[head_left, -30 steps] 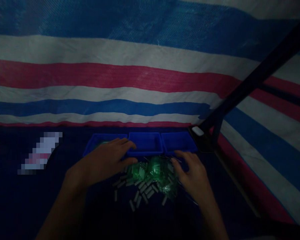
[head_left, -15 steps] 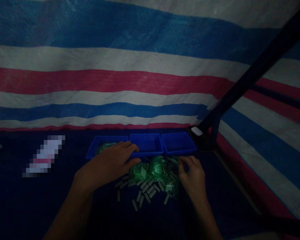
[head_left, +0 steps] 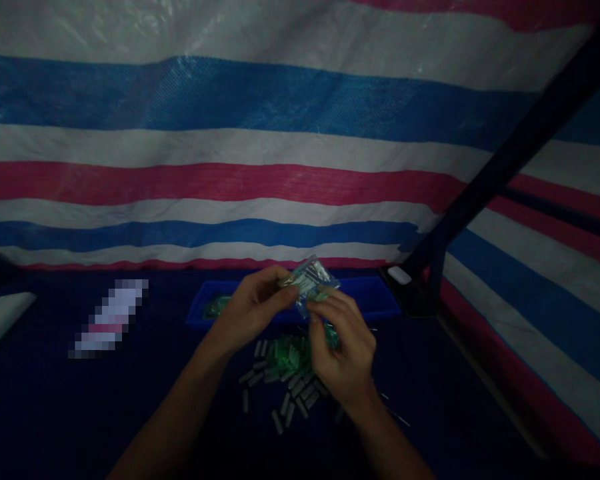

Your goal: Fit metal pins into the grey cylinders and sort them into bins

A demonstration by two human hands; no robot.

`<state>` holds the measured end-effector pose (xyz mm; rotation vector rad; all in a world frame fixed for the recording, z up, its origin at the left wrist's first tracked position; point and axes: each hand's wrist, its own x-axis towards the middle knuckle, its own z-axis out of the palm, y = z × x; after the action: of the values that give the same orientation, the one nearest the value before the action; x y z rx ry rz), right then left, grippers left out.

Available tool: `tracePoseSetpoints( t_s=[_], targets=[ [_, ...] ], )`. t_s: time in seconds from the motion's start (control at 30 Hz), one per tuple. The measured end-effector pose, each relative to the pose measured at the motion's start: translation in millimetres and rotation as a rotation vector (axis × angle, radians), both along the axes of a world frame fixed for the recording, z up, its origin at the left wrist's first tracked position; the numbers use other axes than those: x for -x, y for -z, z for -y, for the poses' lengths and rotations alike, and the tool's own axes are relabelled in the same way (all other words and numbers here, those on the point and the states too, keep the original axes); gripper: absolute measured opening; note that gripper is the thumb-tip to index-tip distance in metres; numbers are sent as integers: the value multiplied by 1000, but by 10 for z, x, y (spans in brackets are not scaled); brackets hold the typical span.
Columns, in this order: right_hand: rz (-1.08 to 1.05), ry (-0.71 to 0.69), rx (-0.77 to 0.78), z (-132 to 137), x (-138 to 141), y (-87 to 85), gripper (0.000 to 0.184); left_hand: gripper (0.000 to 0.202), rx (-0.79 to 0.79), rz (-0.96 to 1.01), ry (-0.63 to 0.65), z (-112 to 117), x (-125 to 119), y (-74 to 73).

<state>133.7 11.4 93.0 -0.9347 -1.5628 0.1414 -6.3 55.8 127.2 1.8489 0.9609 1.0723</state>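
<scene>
1. Head view shows both hands lifted up over the dark surface (head_left: 55, 413), holding one small clear bag (head_left: 313, 283) between them.
2. The left hand (head_left: 253, 313) pinches the bag's left edge with thumb and fingertips closed on it.
3. The right hand (head_left: 343, 347) closes on the bag's lower right side, fingers curled around it (so both grips are shut on the same bag).
4. The bag looks thin and crinkly, with little green and pale bits inside. It is probably very light and soft, and the plastic may be slippery.
5. A good place to hold it seems to be the flat edges, not the lumpy middle, so the small bits inside do not get squashed.
6. Under the hands lies a pile of green bags (head_left: 287, 353) and small grey tubes (head_left: 280, 400), loose on the surface.
7. Just behind the hands sit blue trays (head_left: 380, 300) in a row; the left one holds some green stuff.
8. A striped sheet (head_left: 230, 180) hangs behind, and a dark bar (head_left: 505, 167) slants down at the right.
</scene>
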Motion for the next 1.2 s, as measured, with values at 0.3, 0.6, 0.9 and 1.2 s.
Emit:
tracePoseSetpoints(
  t_s=[0.3, 0.6, 0.9, 1.2],
  targets=[
    [-441, -310, 588, -226, -21, -203, 25, 14, -619, -213, -177, -115, 222, 13],
    [-251, -359, 472, -394, 132, -88, 17, 39, -287, -37, -192, -144, 326, 22],
    [-241, -194, 645, -237, -293, 138, 31, 36, -124, -767, -211, -240, 844, -70],
    [215, 261, 859, 622, -1157, 679, 40, 59, 73, -801, -14, -259, 822, 90]
  ],
)
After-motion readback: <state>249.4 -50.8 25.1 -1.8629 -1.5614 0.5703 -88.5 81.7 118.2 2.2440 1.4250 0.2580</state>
